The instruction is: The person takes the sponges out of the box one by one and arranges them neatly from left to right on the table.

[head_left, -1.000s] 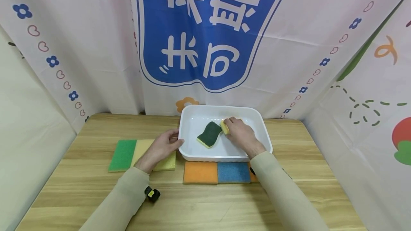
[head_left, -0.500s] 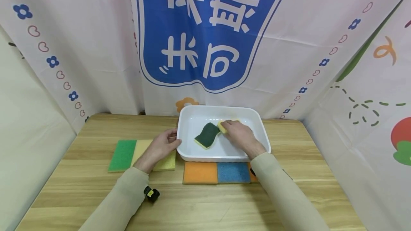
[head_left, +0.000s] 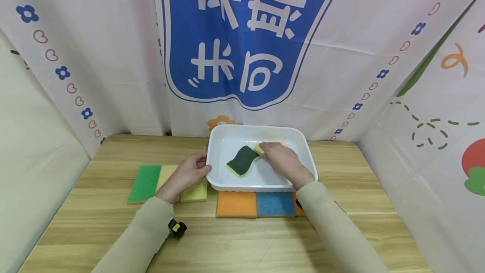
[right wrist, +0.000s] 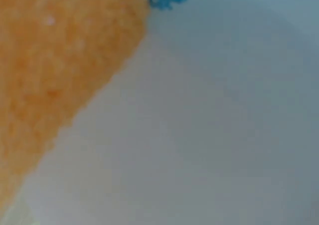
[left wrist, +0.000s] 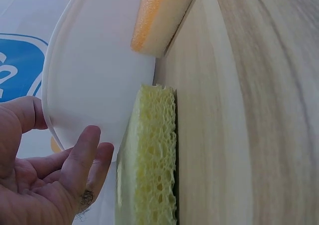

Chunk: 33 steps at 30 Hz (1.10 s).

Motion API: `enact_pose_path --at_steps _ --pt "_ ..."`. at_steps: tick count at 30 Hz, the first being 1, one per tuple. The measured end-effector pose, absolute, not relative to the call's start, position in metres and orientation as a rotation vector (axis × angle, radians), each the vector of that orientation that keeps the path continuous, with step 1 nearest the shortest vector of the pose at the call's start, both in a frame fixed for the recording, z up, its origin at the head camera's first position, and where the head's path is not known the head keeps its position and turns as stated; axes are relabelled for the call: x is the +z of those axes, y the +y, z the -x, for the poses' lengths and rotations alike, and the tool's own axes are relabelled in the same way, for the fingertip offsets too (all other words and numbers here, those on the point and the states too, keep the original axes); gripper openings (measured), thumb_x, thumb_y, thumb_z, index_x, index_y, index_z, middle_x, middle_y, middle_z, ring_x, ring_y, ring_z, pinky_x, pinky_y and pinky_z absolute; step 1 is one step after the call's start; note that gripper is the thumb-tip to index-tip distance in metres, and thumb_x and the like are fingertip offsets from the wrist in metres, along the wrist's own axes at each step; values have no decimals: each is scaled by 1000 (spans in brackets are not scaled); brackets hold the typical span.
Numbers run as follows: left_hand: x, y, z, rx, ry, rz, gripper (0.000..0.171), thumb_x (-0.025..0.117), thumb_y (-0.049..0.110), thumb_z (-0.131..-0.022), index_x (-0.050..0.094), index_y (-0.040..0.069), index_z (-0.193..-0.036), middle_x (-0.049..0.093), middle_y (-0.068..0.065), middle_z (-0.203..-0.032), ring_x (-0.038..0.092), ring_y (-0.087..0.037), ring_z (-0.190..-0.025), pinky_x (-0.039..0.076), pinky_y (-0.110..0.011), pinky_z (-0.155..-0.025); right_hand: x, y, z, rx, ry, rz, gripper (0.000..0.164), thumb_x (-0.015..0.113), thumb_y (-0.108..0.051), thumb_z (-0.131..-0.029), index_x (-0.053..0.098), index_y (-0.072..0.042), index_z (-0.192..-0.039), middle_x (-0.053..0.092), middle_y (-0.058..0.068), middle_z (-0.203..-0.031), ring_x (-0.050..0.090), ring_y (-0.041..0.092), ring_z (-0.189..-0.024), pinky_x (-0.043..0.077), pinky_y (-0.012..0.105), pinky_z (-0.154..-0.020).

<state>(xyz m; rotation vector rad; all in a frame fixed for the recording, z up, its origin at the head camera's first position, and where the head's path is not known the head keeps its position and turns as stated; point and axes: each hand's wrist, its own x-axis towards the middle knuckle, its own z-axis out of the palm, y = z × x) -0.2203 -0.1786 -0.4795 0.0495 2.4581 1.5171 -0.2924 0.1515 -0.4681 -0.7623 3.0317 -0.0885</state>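
A white rectangular baking dish (head_left: pixel 246 188) stands near the back of the table. Inside it lies a wavy scouring sponge (head_left: pixel 243 160), dark green on top and yellow beneath. My right hand (head_left: pixel 283 162) reaches into the dish and grips a yellow sponge (head_left: pixel 259 148) beside the green one, its fingers covering most of it. At the dish's left end my left hand (head_left: pixel 187 176) pinches the rim. The left wrist view has the left hand (left wrist: pixel 45 175) with fingertips at the dish's outer wall (left wrist: pixel 94 50), just above a yellow sponge (left wrist: pixel 155 160).
Left of the dish lie a green scouring sponge (head_left: pixel 145 183) and yellow sponges (head_left: pixel 195 192), partly under my left arm. Along the dish's front sit an orange sponge (head_left: pixel 236 204), a blue one (head_left: pixel 275 204) and another orange one (head_left: pixel 298 210), partly hidden by my right sleeve.
The dish has slid slightly left, together with my left hand and the green sponge. The yellow sponge under my right hand has shifted a little left too.
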Motion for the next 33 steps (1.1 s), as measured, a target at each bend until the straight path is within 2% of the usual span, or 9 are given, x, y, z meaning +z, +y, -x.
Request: enact_pose_path --at_steps 6,11,21,25,29,33 --pt "-479 -180 220 1520 2453 -72 66 64 19 -118 44 -10 -174 58 -35 -171 64 -51 -158 64 -56 -125 -462 157 289 -170 3058 716 45 54 -14 -124 62 -14 -169 72 13 -167 72 39 -151 63 62 -125" --pt "-480 -179 220 1520 2449 -68 66 64 19 -119 44 -10 -174 58 -36 -172 64 -51 -158 64 -56 -125 -455 161 284 -202 3077 688 45 52 -14 -124 62 -14 -168 73 13 -165 73 39 -149 64 60 -124" --pt "-481 -179 220 1516 2448 -61 64 64 20 -119 45 -9 -174 58 -34 -172 64 -50 -158 63 -56 -127 -440 165 266 -224 3148 810 42 65 -12 -120 65 -8 -162 78 15 -157 80 36 -138 70 53 -116" --pt "-480 -179 220 1523 2446 -71 64 64 19 -119 45 -9 -173 58 -35 -172 64 -51 -158 63 -56 -126 -435 165 256 -235 3175 874 44 70 -12 -118 66 -7 -161 81 16 -152 83 35 -131 73 51 -108" --pt "-480 -179 220 1516 2449 -70 64 64 19 -119 45 -10 -173 58 -35 -172 63 -51 -158 63 -56 -127 -430 165 246 -229 3199 929 43 73 -13 -117 67 -7 -159 83 15 -147 85 34 -126 75 50 -101" --pt "-480 -180 221 1510 2454 -69 64 64 19 -119 46 -10 -173 57 -36 -172 63 -51 -158 63 -57 -127 -425 163 237 -226 3214 966 43 73 -13 -116 68 -7 -158 83 14 -147 85 33 -126 76 49 -100"
